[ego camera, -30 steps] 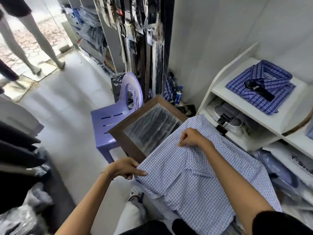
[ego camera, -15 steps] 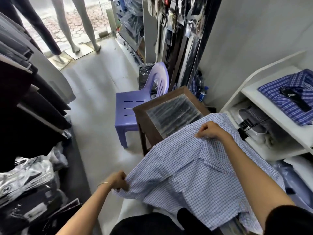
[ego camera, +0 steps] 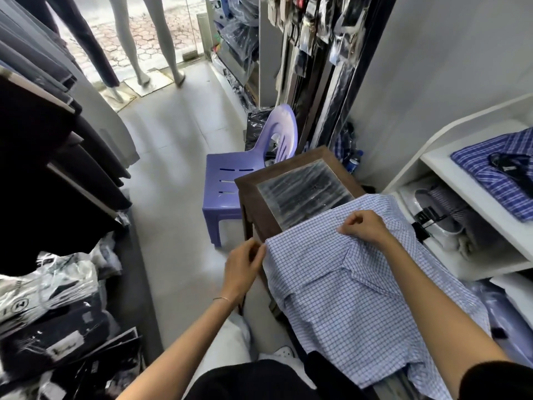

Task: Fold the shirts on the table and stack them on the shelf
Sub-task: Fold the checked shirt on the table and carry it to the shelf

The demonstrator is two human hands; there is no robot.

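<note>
While both hands work its far edge, the checked shirt [ego camera: 354, 287] lies spread across the near half of the bench [ego camera: 259, 183], its lower part draping off the near side toward the person. Left hand [ego camera: 243, 265]: fingers [ego camera: 259, 251] curled, pinching the cloth at its left corner, just off the bench's left edge. Right hand [ego camera: 364, 228]: fingers [ego camera: 350, 223] curled, pinching the same far edge further right, over the bench top. Probable purpose of the paired grip: to hold that edge taut and straight between the fingers so a clean fold line can be set. Beyond the fingers: bare glass panel [ego camera: 302, 192] of the bench top, giving room to push the cloth forward. Left of the left fingers: open floor [ego camera: 173, 168], then a purple plastic chair [ego camera: 245, 174] standing just beside the bench's far corner. Right of the right fingers: white shelf [ego camera: 473, 197], near the bench, carrying a folded blue plaid shirt [ego camera: 496, 174] on its upper level; packaged items sit on the level below. Judged status: folding at an early step; stacking not yet done.
</note>
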